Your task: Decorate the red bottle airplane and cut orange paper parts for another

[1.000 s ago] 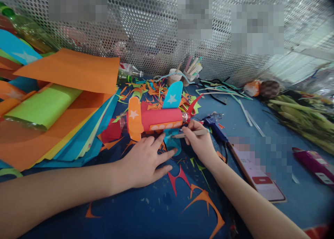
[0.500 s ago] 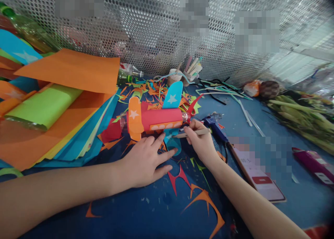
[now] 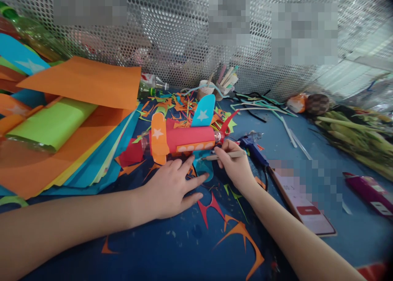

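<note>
A paper airplane model (image 3: 184,138) with a pink body, orange tail with a white star and a blue wing lies on the blue table (image 3: 172,248). In front of it lies a blue paper wing piece (image 3: 203,169). My left hand (image 3: 172,187) rests flat with fingers spread, its fingertips pressing the edge of that blue piece. My right hand (image 3: 235,166) is closed round a pencil (image 3: 225,155) whose tip touches the blue piece.
A stack of orange, green and blue paper sheets (image 3: 67,121) fills the left. Paper scraps (image 3: 184,105) and cups of sticks (image 3: 215,88) lie behind the model. A blue glue gun (image 3: 253,148), a phone (image 3: 303,195), a purple object (image 3: 371,193) and green stalks (image 3: 356,138) are right. Perforated metal wall behind.
Almost nothing has moved: both hands stay at the blue paper piece, the pencil tip shifting only slightly.
</note>
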Tool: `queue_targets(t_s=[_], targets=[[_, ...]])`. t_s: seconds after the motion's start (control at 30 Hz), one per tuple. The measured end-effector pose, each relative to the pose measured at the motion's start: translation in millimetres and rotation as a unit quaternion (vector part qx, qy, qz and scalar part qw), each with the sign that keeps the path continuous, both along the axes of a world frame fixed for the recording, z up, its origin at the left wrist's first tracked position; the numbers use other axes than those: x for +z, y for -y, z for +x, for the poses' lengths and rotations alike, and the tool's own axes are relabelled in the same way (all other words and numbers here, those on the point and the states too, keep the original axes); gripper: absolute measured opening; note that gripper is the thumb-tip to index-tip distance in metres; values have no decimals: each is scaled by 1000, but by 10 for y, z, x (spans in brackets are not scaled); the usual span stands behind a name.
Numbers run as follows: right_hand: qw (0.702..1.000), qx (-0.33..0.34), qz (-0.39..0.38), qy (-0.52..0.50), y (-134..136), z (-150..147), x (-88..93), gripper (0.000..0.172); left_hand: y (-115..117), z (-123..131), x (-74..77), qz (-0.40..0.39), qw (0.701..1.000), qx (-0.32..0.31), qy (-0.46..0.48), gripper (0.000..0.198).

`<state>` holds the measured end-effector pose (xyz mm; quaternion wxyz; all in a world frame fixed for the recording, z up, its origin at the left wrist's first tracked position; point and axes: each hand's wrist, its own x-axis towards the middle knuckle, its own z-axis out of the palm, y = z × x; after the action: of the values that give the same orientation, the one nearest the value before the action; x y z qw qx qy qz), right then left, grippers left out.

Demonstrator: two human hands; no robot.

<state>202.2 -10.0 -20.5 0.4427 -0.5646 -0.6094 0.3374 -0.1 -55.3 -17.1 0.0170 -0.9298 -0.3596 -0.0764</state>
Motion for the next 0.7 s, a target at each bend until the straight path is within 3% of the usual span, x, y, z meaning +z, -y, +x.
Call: queue_targets(t_s=[0.7], targets=[[1000,-20,3,-21,-3,17,-2,28,-4,6,-2,-7,1000,1,-3,49]])
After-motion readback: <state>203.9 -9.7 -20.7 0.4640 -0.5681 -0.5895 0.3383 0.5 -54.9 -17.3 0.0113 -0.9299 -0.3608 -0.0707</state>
